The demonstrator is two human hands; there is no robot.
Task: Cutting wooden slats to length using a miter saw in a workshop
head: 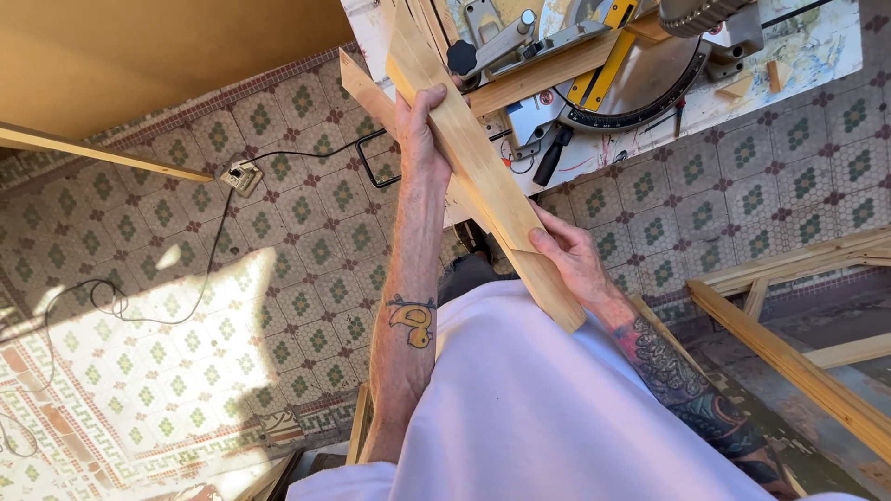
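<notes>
I hold a long pale wooden board (483, 172) slanting from the upper middle down to my chest. My left hand (419, 130) grips its upper part, fingers wrapped over the edge. My right hand (568, 258) clasps the lower part, close to the cut end. A second wooden strip (364, 85) lies just behind the board under my left hand; I cannot tell whether that hand holds it too. The board's top end reaches the table of a mitre saw (613, 79).
The mitre saw sits on a paint-stained white bench (817, 51) with small wood offcuts. A wooden frame (789, 362) lies at the right. A power socket block (241, 174) with black cables lies on the patterned tile floor (186, 353). A brown panel (139, 56) fills the top left.
</notes>
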